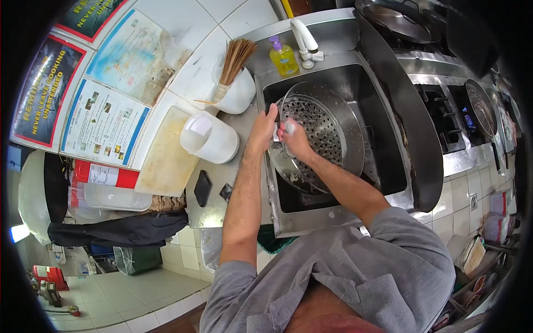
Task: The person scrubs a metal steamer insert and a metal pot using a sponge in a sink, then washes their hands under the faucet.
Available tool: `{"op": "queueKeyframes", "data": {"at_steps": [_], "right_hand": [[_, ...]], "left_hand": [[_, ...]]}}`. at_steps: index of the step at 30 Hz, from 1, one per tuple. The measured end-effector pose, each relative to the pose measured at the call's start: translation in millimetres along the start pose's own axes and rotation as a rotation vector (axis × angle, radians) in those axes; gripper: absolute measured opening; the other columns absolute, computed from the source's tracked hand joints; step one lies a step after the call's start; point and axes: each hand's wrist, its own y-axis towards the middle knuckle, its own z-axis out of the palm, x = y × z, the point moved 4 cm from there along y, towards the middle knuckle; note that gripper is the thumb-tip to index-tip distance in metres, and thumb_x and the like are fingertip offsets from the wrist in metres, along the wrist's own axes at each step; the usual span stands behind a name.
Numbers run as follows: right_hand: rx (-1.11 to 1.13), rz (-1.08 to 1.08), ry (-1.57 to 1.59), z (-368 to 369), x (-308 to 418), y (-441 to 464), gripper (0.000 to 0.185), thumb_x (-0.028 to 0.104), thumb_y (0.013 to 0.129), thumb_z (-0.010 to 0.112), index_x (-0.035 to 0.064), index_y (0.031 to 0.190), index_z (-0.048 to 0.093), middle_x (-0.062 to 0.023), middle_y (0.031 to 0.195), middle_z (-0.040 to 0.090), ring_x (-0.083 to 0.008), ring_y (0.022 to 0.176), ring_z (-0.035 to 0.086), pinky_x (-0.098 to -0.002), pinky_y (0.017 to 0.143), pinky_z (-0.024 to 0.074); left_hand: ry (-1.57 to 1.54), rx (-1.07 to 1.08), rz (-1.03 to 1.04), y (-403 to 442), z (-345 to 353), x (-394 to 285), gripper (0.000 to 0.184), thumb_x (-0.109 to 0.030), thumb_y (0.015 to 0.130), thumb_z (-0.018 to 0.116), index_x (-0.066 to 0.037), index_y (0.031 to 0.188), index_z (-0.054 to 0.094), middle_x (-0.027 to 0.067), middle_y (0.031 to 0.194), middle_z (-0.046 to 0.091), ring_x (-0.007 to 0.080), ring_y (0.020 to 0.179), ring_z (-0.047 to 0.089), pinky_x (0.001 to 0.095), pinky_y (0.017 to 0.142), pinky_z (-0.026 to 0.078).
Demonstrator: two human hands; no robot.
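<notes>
White tub [222, 143] just L of the grip; stained board [166, 152] farther L, w/ red-bordered sign [49, 91] beyond. Flat blk item [202, 188] lies below-L on ctr [214, 172]. Pan [481, 108] far R, nr blue flame [467, 120].

grey short-sleeved shirt [344, 272] — plain, loosely creased fabric, bare forearms [242, 205]

White glazed tiles [186, 12] cover the wall, with a red-bordered cooking warning sign [49, 91] posted there. Pale square floor tiles [125, 294] spread below; a gas stove [441, 114] stands right, and a bright light [20, 233] glows at far left.
</notes>
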Motion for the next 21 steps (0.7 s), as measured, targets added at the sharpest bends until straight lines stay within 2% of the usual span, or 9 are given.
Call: {"op": "queueKeyframes", "data": {"at_steps": [2,6,8,10,12,13,16,20,21], "right_hand": [[0.040,-0.098,-0.027,5,-10,-2,0.014,-0.001,0.081,0.051,0.0037,0.092,0.044,-0.0074,0.069,0.052,-0.0135,0.060,0.053,-0.0296,0.053,0.0462],[-0.250,0.032,-0.035,-4,-25,29,0.026,0.004,0.077,0.061,0.0030,0.096,0.044,-0.0085,0.082,0.052,-0.0161,0.074,0.052,-0.0318,0.065,0.0443],[-0.123,0.090,-0.229,0,-3,-8,0.028,0.007,0.077,0.063,0.0032,0.096,0.044,-0.0083,0.085,0.051,-0.0147,0.079,0.049,-0.0308,0.068,0.0426],[0.084,0.057,-0.263,-12,0,-59,0.027,0.011,0.078,0.065,0.0043,0.096,0.045,-0.0070,0.088,0.052,-0.0156,0.081,0.049,-0.0305,0.072,0.0423],[0.246,0.030,-0.464,-32,14,-109,0.026,0.013,0.079,0.065,0.0055,0.097,0.047,-0.0086,0.092,0.054,-0.0199,0.084,0.053,-0.0322,0.075,0.0430],[0.325,0.043,-0.574,-40,24,-126,0.026,0.014,0.080,0.065,0.0061,0.098,0.048,-0.0099,0.095,0.055,-0.0225,0.086,0.055,-0.0331,0.077,0.0432],[0.376,-0.081,-0.671,-53,15,-141,0.023,0.012,0.081,0.063,0.0064,0.098,0.050,-0.0122,0.095,0.056,-0.0272,0.087,0.056,-0.0345,0.077,0.0439],[-0.041,-0.100,-0.339,-4,0,-49,0.019,0.006,0.082,0.060,0.0039,0.097,0.049,-0.0087,0.088,0.058,-0.0200,0.084,0.057,-0.0331,0.078,0.0443],[-0.047,-0.107,-0.334,1,-3,-34,0.019,0.006,0.082,0.060,0.0039,0.097,0.049,-0.0087,0.088,0.058,-0.0200,0.084,0.057,-0.0331,0.078,0.0443]], "left_hand": [[0.055,-0.056,-0.014,3,-8,8,0.040,-0.041,0.091,0.046,-0.002,0.082,0.050,0.0071,0.062,0.056,0.0134,0.046,0.054,0.0276,0.040,0.046],[0.194,-0.069,0.095,25,-25,10,0.040,-0.040,0.091,0.045,-0.001,0.083,0.052,0.0072,0.067,0.057,0.0148,0.050,0.054,0.0277,0.043,0.045],[0.318,-0.160,0.125,37,-36,13,0.045,-0.040,0.089,0.047,0.002,0.083,0.061,0.0093,0.067,0.059,0.0194,0.061,0.058,0.0340,0.054,0.045],[0.102,-0.118,0.128,31,-27,13,0.047,-0.042,0.088,0.050,0.004,0.092,0.061,0.0106,0.073,0.061,0.0206,0.066,0.058,0.0364,0.061,0.046],[-0.245,-0.110,0.002,10,-11,2,0.044,-0.046,0.087,0.052,-0.003,0.078,0.057,0.0057,0.069,0.056,0.0137,0.052,0.051,0.0266,0.043,0.042],[-0.234,-0.094,-0.088,18,-13,12,0.046,-0.049,0.087,0.050,-0.003,0.078,0.052,0.0053,0.067,0.053,0.0129,0.048,0.047,0.0249,0.039,0.037],[-0.405,-0.002,-0.027,20,-6,17,0.051,-0.055,0.085,0.048,-0.004,0.077,0.049,0.0043,0.065,0.049,0.0102,0.047,0.045,0.0221,0.035,0.035],[-0.329,0.031,0.014,8,1,11,0.054,-0.056,0.086,0.045,-0.003,0.077,0.048,0.0032,0.063,0.047,0.0090,0.044,0.043,0.0207,0.032,0.030],[-0.294,0.025,0.029,5,3,8,0.052,-0.056,0.087,0.043,-0.005,0.078,0.046,0.0029,0.063,0.047,0.0075,0.043,0.040,0.0194,0.032,0.027]]}}
